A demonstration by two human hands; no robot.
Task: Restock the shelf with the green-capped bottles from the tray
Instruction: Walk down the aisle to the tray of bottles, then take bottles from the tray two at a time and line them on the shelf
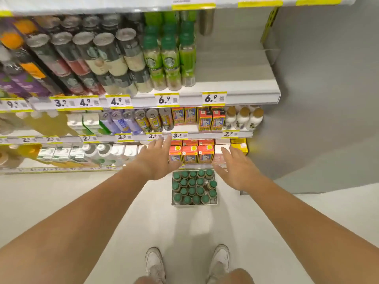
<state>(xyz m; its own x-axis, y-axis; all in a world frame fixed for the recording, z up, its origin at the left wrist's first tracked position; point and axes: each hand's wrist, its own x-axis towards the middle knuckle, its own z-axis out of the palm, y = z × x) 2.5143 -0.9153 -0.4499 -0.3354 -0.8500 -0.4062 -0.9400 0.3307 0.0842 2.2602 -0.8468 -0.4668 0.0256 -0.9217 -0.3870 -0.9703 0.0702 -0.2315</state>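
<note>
I see both hands out over the tray, grip wide open on each, fingers spread, nothing held. Left hand sits up-left of the tray, fingertips in front of the low shelf's price strip; right hand up-right, just off the tray's right rim. Tray is a square shiny box, metal-looking walls, flat on the pale smooth floor, tight against the base of the shelving. Inside it: bottles, round dark-green caps, clear bodies, packed in rough rows, one near the right wall tilted. More green-capped ones already stand on the upper shelf, three columns at its middle, pale green contents, round logo labels. Right of them the shelf board is bare, white, ridged, with a clear divider at the far end and a yellow-tagged front lip. To their left, dark-capped bottles with sleeve wrap, blurry. Below: slim cans, red cartons, white bottles with tan caps. Open floor either side of the tray; white shoes at the bottom edge, well back from it.
</note>
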